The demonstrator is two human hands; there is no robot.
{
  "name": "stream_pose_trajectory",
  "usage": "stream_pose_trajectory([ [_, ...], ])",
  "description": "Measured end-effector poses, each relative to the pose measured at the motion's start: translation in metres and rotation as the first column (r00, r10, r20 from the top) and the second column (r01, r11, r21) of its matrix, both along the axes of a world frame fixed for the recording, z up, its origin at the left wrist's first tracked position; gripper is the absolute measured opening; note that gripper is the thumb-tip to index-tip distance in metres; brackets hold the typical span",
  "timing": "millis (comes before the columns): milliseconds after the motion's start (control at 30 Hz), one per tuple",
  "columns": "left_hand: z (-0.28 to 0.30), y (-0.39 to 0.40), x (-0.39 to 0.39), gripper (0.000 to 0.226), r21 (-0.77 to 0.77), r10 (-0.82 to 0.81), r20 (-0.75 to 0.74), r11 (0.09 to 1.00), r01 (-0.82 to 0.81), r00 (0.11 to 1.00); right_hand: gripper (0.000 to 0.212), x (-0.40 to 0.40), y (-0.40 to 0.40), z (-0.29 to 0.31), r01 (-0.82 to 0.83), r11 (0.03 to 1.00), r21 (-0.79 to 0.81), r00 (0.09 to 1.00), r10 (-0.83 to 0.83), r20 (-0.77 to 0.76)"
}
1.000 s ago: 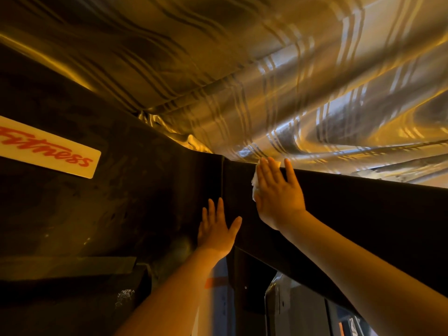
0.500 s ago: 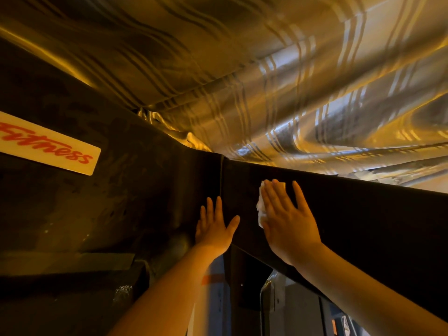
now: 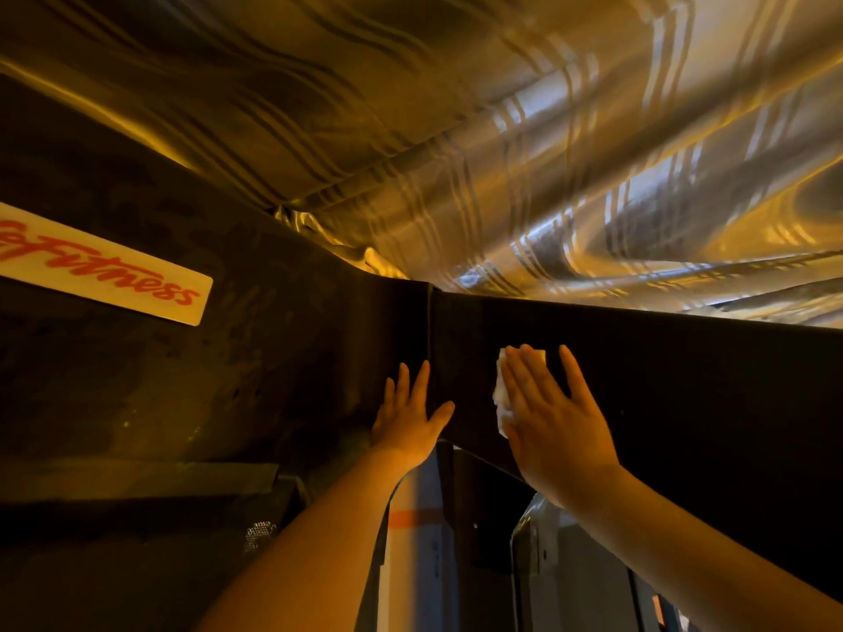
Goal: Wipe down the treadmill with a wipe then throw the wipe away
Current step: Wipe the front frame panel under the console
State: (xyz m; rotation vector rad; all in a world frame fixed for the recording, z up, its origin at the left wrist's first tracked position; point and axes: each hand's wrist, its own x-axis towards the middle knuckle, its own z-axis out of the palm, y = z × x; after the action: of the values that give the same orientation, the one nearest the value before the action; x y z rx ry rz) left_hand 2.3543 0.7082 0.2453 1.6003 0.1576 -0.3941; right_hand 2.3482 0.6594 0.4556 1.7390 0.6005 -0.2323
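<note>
One wipe [image 3: 502,396] lower under right hand [image 3: 557,426], left hand [image 3: 407,418] unmoved

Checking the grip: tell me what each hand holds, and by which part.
The right hand presses the wipe flat against the treadmill panel, straight fingers covering most of it. The left hand holds nothing, flat on the panel.

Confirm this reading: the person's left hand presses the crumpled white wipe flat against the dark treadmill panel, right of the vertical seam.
Wrong hand. The head view shows the right hand pressing the crumpled white wipe flat against the dark treadmill panel, right of the vertical seam. The left hand lies bare and flat by the seam.
</note>
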Motion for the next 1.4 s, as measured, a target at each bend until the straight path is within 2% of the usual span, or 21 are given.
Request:
stream_pose_trajectory([
  [133,0.001,-0.009,-0.001,0.066,0.024,0.068,0.011,0.997,-0.068,0.998,0.075,-0.023,-0.012,0.02,0.036,0.999,-0.036,0.999,-0.038,-0.035],
  [233,0.001,-0.013,-0.001,0.065,0.04,0.089,0.0,0.995,-0.089,0.996,0.074,-0.022,-0.011,0.015,0.019,1.0,-0.006,0.999,-0.02,-0.025],
  [433,0.001,0.001,0.004,0.063,0.015,0.0,-0.017,1.0,0.0,1.0,0.076,-0.01,-0.007,-0.031,-0.001,1.0,0.019,1.0,0.001,-0.008],
  [567,0.001,0.01,0.006,0.065,-0.025,-0.073,-0.028,0.997,0.072,0.997,0.079,-0.019,-0.011,-0.027,0.012,1.0,-0.02,1.0,-0.012,-0.015],
  [667,0.002,0.01,0.005,0.065,0.006,-0.09,-0.017,0.996,0.09,0.996,0.082,-0.033,-0.015,-0.017,0.032,0.998,-0.061,0.999,-0.034,-0.028],
  [867,-0.001,0.003,-0.002,0.06,0.043,0.004,0.038,0.999,-0.005,0.999,0.082,-0.032,-0.015,-0.023,0.036,0.998,-0.048,0.999,-0.036,-0.009],
  [933,-0.005,0.003,-0.006,0.058,0.109,0.047,0.053,0.993,-0.053,0.997,0.079,-0.026,-0.014,-0.032,0.03,0.999,-0.022,1.0,-0.03,-0.005],
  [1033,-0.022,0.012,-0.012,0.057,0.288,0.044,0.029,0.956,-0.05,0.999,0.077,-0.013,-0.008,-0.045,0.019,1.0,-0.012,1.0,-0.019,0.003],
  [1200,-0.044,0.034,-0.017,0.055,0.528,-0.14,0.081,0.846,0.076,0.987,0.076,0.024,0.012,-0.056,0.001,0.998,-0.063,1.0,-0.001,0.005],
  [1400,-0.051,0.031,-0.014,0.061,0.568,-0.184,0.081,0.816,0.106,0.98,0.074,0.067,0.038,-0.059,0.035,0.997,-0.073,0.997,-0.03,0.074],
])
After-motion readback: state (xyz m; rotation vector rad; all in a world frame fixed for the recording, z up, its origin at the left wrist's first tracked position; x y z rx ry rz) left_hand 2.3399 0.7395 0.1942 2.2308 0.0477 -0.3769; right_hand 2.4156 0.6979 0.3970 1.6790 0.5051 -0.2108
